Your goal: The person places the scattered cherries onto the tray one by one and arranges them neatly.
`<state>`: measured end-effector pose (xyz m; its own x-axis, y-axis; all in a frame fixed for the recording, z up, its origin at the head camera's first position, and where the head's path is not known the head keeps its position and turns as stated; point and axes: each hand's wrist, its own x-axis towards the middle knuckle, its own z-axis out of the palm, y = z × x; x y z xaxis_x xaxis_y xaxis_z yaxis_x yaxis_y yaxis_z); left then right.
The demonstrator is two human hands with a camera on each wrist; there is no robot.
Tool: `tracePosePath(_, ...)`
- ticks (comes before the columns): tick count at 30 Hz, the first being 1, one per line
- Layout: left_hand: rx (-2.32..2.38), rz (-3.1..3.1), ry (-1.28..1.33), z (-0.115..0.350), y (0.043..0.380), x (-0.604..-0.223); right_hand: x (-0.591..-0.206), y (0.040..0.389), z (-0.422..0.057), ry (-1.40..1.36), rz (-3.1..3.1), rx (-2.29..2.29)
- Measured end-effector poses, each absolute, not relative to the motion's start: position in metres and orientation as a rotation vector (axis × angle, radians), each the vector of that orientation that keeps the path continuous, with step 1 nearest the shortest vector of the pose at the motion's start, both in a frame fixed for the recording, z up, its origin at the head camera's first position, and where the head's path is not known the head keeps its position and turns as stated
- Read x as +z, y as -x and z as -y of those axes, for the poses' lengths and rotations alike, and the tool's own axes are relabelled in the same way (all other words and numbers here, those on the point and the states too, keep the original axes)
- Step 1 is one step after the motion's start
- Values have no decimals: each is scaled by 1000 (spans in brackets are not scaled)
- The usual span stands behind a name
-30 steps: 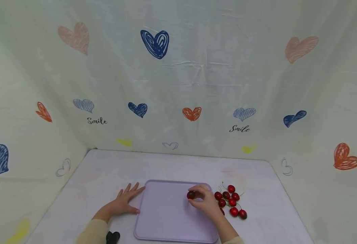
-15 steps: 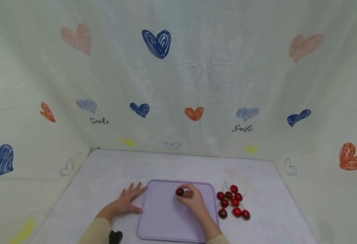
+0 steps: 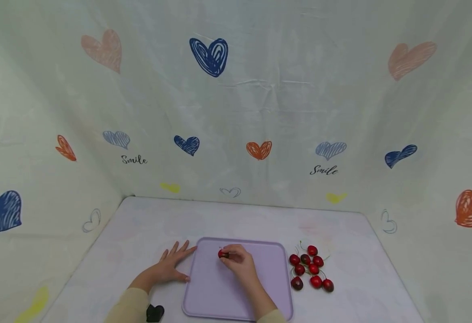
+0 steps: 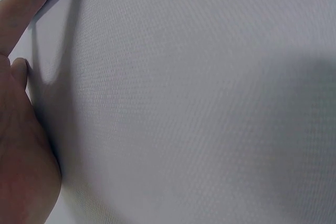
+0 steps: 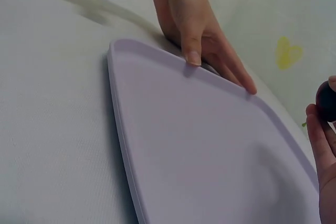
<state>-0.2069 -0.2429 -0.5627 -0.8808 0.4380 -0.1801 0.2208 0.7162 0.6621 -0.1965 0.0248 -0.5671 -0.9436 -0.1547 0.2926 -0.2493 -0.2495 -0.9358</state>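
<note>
My right hand (image 3: pixel 240 264) pinches a dark red cherry (image 3: pixel 223 254) between thumb and fingers, over the upper left part of a lilac tray (image 3: pixel 215 296). In the right wrist view that cherry (image 5: pixel 326 102) looks nearly black, with a bit of green stem below it. My left hand (image 3: pixel 166 268) lies spread at the tray's left side, thumb and index fingertip at the rim; the right wrist view shows this left hand (image 5: pixel 197 30) touching the edge. Only part of the left hand (image 4: pixel 23 145) appears in the left wrist view, beside the pale tabletop.
Several red cherries (image 3: pixel 313 269) with stems lie in a loose group on the white table (image 3: pixel 352 260), just right of the tray. A black heart-shaped object (image 3: pixel 155 312) is by the left sleeve. A heart-printed curtain (image 3: pixel 284 103) rises behind the table.
My right hand has carried the cherry leftward, from the tray's right side to its upper left part. The left hand stays at the tray's left rim. The head view has shifted slightly.
</note>
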Motion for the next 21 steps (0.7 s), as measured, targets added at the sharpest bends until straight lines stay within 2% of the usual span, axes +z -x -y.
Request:
tracePosePath(9, 921, -2586, -510, 243, 206, -558, -579, 203, -3, -242, 1989, 2475)
tracePosePath(16, 935, -2573, -524, 241, 205, -555, -587, 205, 14, -192, 1973, 2455)
tracePosePath(21, 936, -2547, -537, 243, 206, -555, -590, 206, 27, -164, 2112, 2246)
